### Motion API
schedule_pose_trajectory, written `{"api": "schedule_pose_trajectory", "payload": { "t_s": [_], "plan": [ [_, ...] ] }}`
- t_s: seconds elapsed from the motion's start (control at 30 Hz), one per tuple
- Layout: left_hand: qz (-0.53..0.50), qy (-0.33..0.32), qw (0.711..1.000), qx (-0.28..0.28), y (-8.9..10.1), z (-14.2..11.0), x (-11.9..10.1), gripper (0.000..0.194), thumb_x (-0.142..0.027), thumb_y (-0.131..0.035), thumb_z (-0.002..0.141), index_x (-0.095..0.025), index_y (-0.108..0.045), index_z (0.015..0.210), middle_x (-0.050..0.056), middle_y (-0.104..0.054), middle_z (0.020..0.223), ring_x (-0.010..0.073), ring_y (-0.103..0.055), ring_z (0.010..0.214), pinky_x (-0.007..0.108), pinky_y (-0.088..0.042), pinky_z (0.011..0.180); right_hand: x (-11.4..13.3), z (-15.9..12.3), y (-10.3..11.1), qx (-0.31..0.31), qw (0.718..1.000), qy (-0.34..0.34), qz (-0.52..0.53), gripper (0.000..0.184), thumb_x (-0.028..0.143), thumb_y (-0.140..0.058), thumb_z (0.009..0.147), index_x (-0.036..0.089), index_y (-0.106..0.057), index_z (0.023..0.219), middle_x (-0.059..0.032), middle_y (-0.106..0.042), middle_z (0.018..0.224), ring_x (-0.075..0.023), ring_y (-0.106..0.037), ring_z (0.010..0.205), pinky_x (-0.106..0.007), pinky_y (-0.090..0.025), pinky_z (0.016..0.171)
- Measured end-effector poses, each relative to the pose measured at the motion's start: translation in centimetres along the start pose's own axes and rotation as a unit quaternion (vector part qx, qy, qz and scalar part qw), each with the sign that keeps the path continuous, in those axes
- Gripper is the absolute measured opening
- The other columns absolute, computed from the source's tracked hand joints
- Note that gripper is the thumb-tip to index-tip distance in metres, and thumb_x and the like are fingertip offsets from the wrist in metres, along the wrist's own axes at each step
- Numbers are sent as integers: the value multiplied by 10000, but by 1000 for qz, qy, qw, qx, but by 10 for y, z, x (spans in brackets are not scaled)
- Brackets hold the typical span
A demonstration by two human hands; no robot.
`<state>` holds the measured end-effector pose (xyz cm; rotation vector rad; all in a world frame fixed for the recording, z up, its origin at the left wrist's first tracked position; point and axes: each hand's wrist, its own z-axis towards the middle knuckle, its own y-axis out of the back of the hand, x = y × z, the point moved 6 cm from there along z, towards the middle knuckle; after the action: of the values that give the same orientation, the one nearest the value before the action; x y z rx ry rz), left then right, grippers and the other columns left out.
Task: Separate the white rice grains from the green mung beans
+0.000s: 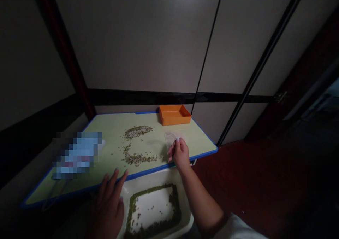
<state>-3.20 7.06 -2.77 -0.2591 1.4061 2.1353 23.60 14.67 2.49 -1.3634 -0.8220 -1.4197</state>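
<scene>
While the right hand (181, 152) pinches a clear plastic piece (169, 137) between closed fingers over the right part of the desk (201, 140), the left hand (111, 200) has its fingers loosely spread, gripping nothing, near the front edge. 2 patches of seeds (139, 132) lie left of the plastic piece. More seeds line the white tub (156, 179) below; an orange box (176, 120) stands at the back.

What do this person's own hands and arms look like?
Both the left hand and right hand are ungloved. The right forearm emerges bare from a pale grey sleeve, with no watch or bracelet visible. I can't make out a left sleeve.
</scene>
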Motion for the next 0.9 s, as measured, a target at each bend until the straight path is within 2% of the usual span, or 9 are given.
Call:
{"api": "schedule_pose_trajectory", "payload": {
  "t_s": [0.13, 0.23, 0.3, 0.4, 0.57, 0.63, 0.7, 0.77, 0.9],
  "plan": [
    [14, -31, 999, 10, -6, -2, 9, 673, -187, -421, 869, -362, -345, 1514, 29, -361, 1640, 271, -148, 1584, 565, -306, 1259, 3, 1, -3, 8, 994, -2, 109, 574, 824, -533, 768, 267, -398, 777, 96, -522, 448, -88, -365, 283, -203, -251, 289],
    [31, -62, 998, 10, -7, -3, 13, 753, -188, -447, 861, -397, -232, 1552, 13, -290, 1672, 278, -126, 1588, 565, -313, 1257, 6, 0, -3, 11, 987, -9, 160, 577, 799, -605, 736, 253, -423, 787, 108, -507, 411, -63, -307, 254, -180, -166, 275],
    [45, -83, 995, -2, -7, -3, 13, 787, -184, -449, 862, -415, -173, 1561, 26, -286, 1668, 291, -130, 1587, 577, -331, 1246, 8, -1, -2, 18, 985, -8, 174, 570, 752, -673, 718, 246, -475, 889, 124, -507, 393, -64, -297, 247, -169, -156, 275],
    [70, -110, 991, -22, -7, -2, 13, 818, -179, -451, 866, -427, -105, 1565, 69, -328, 1633, 321, -160, 1578, 609, -358, 1221, 11, -2, -2, 40, 982, 6, 186, 616, 717, -706, 725, 245, -502, 1065, 129, -547, 403, -72, -312, 239, -162, -203, 277],
    [95, -125, 987, -27, -7, -1, 9, 809, -199, -464, 874, -406, -95, 1564, 106, -355, 1590, 365, -182, 1564, 635, -396, 1182, 13, -6, -8, 84, 979, 16, 182, 518, 698, -723, 726, 232, -564, 887, 80, -626, 486, -56, -330, 238, -176, -219, 269],
    [95, -123, 987, -40, -3, -2, 5, 796, -199, -447, 881, -405, -91, 1563, 108, -384, 1562, 356, -190, 1561, 621, -422, 1164, 16, -8, -10, 86, 981, 27, 171, 473, 646, -773, 703, 227, -600, 837, 66, -645, 536, -61, -404, 293, -183, -296, 301],
    [98, -118, 988, -36, -1, -2, 1, 788, -207, -440, 888, -404, -85, 1562, 108, -365, 1575, 353, -196, 1560, 617, -418, 1168, 19, -10, -10, 68, 984, 45, 157, 433, 599, -814, 672, 224, -623, 775, 43, -669, 587, -91, -526, 407, -209, -431, 400],
    [98, -117, 988, -31, -1, -2, -2, 771, -219, -438, 891, -392, -98, 1562, 118, -349, 1582, 365, -192, 1558, 628, -409, 1167, 21, -10, -7, 42, 987, 60, 144, 402, 558, -834, 655, 223, -631, 745, 22, -689, 632, -124, -603, 519, -245, -505, 508],
    [89, -116, 989, -29, -1, -3, -5, 713, -235, -421, 897, -320, -160, 1555, 153, -325, 1595, 397, -172, 1553, 673, -349, 1184, 21, -6, 7, -35, 988, 89, 120, 339, 428, -848, 644, 213, -641, 804, 16, -678, 695, -130, -615, 615, -253, -510, 599]
  ]
}}
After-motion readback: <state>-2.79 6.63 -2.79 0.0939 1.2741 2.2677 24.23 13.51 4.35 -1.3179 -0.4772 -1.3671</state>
